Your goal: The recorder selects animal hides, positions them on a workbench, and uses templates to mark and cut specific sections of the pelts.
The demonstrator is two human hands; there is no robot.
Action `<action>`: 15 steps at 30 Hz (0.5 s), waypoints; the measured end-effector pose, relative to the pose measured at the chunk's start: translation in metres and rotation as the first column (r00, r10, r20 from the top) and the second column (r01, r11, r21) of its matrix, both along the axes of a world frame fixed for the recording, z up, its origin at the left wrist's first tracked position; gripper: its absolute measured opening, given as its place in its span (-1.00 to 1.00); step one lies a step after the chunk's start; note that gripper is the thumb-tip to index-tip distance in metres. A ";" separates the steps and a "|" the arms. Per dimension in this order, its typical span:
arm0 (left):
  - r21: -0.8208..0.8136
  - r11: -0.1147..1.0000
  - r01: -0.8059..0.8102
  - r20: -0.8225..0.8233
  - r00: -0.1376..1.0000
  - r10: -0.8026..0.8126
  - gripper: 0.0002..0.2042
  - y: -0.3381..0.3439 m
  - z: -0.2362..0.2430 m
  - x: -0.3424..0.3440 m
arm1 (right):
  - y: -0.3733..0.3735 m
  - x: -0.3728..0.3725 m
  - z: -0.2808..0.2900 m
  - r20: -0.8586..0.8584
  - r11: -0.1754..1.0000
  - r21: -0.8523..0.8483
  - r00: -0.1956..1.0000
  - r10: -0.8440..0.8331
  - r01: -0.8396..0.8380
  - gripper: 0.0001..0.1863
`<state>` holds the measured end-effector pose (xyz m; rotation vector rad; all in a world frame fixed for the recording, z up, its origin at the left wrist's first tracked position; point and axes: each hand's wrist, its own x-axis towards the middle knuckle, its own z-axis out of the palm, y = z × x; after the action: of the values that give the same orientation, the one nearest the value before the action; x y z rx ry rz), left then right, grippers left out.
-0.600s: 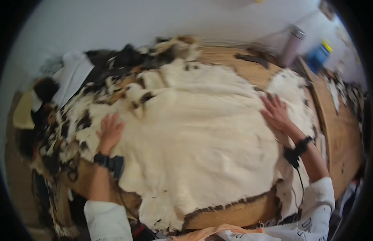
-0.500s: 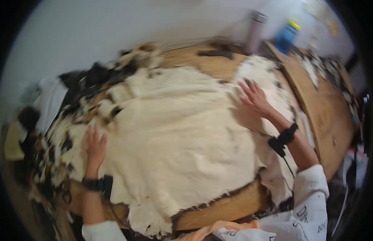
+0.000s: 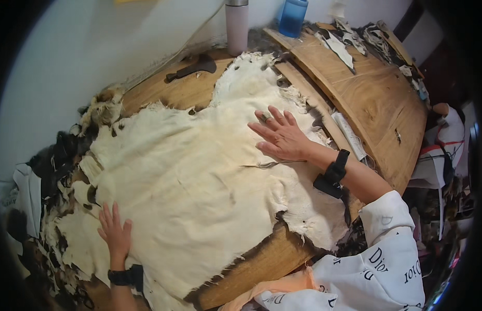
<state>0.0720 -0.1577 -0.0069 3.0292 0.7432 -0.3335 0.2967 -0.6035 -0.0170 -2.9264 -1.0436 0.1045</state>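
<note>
A large cream hide (image 3: pixel 199 192) with ragged, dark-haired edges is spread over the wooden table (image 3: pixel 256 272). My left hand (image 3: pixel 115 233) rests palm down on its left part, fingers apart and holding nothing. My right hand (image 3: pixel 280 135) lies on the hide's upper right part, fingers spread, a ring on one finger, with a crease or slit in the hide just below it. Both wrists wear black devices with straps.
A dark blade-like tool (image 3: pixel 199 67) lies at the back, near a pink flask (image 3: pixel 236 28) and a blue bottle (image 3: pixel 292 18). Fur scraps (image 3: pixel 59 155) and white fabric (image 3: pixel 28 199) pile at the left. A wooden board (image 3: pixel 365 103) with scraps stands right, beside a white-covered object (image 3: pixel 438 150).
My view has swung to the right, shifting the hide and bottles leftward in the picture and showing more of the right board. Both hands stay spread on the hide.
</note>
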 end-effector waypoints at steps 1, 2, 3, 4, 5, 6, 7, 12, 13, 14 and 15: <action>-0.012 0.999 0.031 0.025 0.999 -0.031 -0.41 0.006 -0.002 0.003 | 0.000 0.001 -0.001 -0.009 1.000 -0.001 1.000 0.008 -0.009 -0.41; -0.022 0.998 0.063 0.050 0.997 -0.062 -0.40 0.009 -0.005 0.004 | 0.000 0.002 0.000 0.002 1.000 0.008 1.000 0.010 -0.010 -0.41; -0.018 0.998 0.060 0.033 0.998 -0.059 -0.40 0.014 -0.006 0.002 | 0.002 0.000 0.001 0.005 1.000 0.021 1.000 0.007 -0.007 -0.41; -0.003 0.997 0.083 0.048 0.995 -0.082 -0.41 0.017 -0.009 -0.001 | 0.002 -0.003 0.002 0.017 1.000 0.014 1.000 0.013 -0.013 -0.41; 0.012 0.994 0.107 0.063 0.992 -0.108 -0.41 0.019 -0.008 -0.004 | 0.002 -0.004 -0.003 0.001 1.000 0.020 1.000 0.012 -0.012 -0.41; 0.012 0.993 0.114 0.056 0.992 -0.114 -0.41 0.016 -0.008 -0.001 | -0.002 -0.002 -0.005 0.059 0.997 0.068 0.998 0.035 -0.039 -0.41; 0.000 0.995 0.097 0.052 0.994 -0.097 -0.43 0.012 -0.007 0.005 | -0.006 0.001 -0.006 0.120 0.991 0.113 0.991 0.052 -0.066 -0.42; -0.063 0.998 0.029 -0.045 0.998 -0.032 -0.49 0.002 0.005 0.024 | -0.025 -0.019 0.020 0.076 0.986 0.164 0.997 -0.009 -0.003 -0.45; -0.216 0.928 0.303 0.116 0.952 -0.284 -0.50 -0.017 0.010 0.031 | -0.034 -0.036 0.020 0.051 0.971 0.221 0.995 0.084 -0.093 -0.45; -0.315 0.764 0.564 0.305 0.822 -0.481 -0.52 -0.042 0.017 0.040 | -0.041 -0.062 0.023 0.043 0.981 0.151 0.992 0.120 -0.125 -0.44; -0.286 0.713 0.641 0.258 0.768 -0.587 -0.52 -0.078 0.041 0.045 | -0.043 -0.088 0.027 0.044 0.980 0.096 0.985 0.168 -0.172 -0.43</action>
<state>0.1174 -0.2361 0.0336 2.7917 -0.3491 -0.2008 0.2091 -0.6466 0.0097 -2.7569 -1.2648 0.0040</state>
